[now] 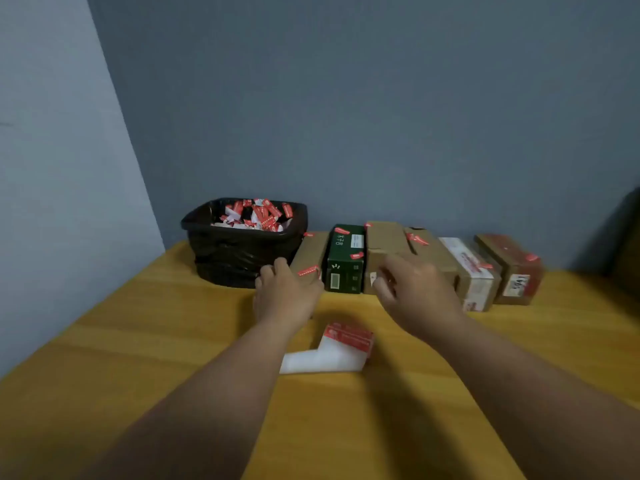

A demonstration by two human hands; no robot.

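A row of small boxes stands along the back wall. My left hand is at the near end of the leftmost brown box, fingers curled at its left corner and thumb beside a red sticker on the box's front edge. In front of the taller brown box, my right hand pinches a small white scrap at its fingertips. Between my forearms, a white backing sheet with red stickers lies on the yellow table.
A black lined bin holding several red and white scraps stands at the back left, against the leftmost box. A green box and further taped boxes carry red stickers. A dark object sits at the right edge.
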